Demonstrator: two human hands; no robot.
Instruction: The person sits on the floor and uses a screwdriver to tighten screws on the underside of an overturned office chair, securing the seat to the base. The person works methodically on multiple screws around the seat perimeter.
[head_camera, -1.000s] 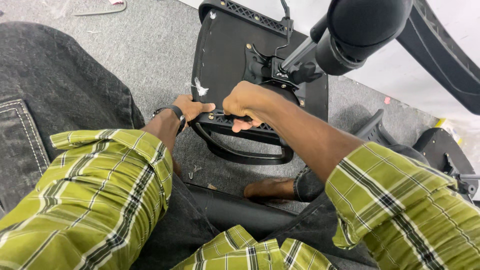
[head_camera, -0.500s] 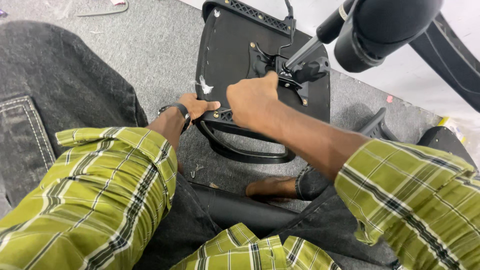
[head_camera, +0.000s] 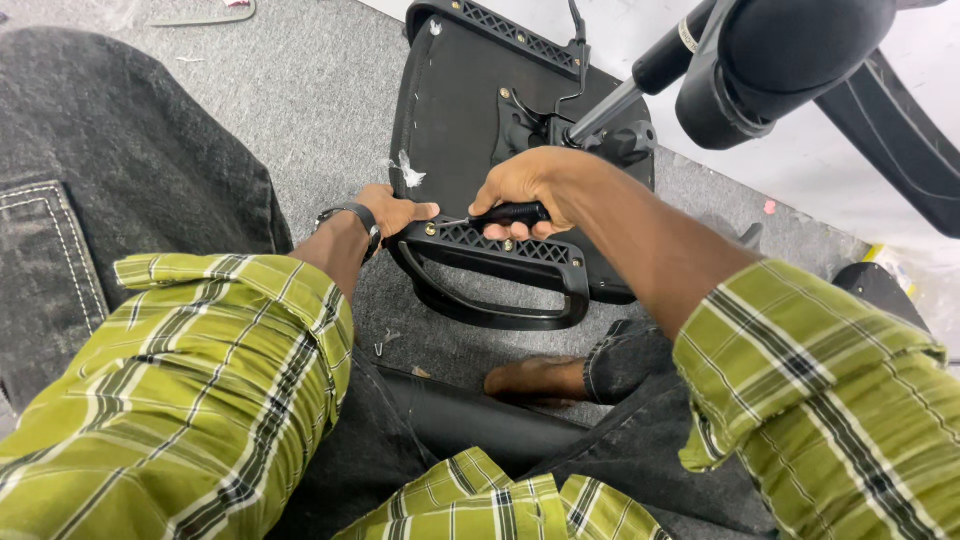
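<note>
An upturned office chair seat lies on the grey carpeted floor, its black underside facing up, so that the fittings under it can be reached from above. It sits just beyond both hands. Farther out from the right hand, the chair's gas column and one leg of the wheeled base stick up and to the side, away from the work.

Nearest the hands is the black looped armrest, whose ribbed mounting bracket lies flat against the near edge of the seat. It appears to be held there so that its holes line up with the seat.

The left hand, with a dark band on its wrist, presses down on the left end of the bracket, fingers closed over its edge, seemingly to keep the part from shifting. The right hand is wrapped tight around the black handle of a screwdriver, which lies nearly level just above the bracket. Its thin shaft points toward the left hand, and the tip lies close to the left thumb.

Below the hands a bare foot rests on the floor beside a black tube. A small white scrap clings to the seat just above the left hand.
</note>
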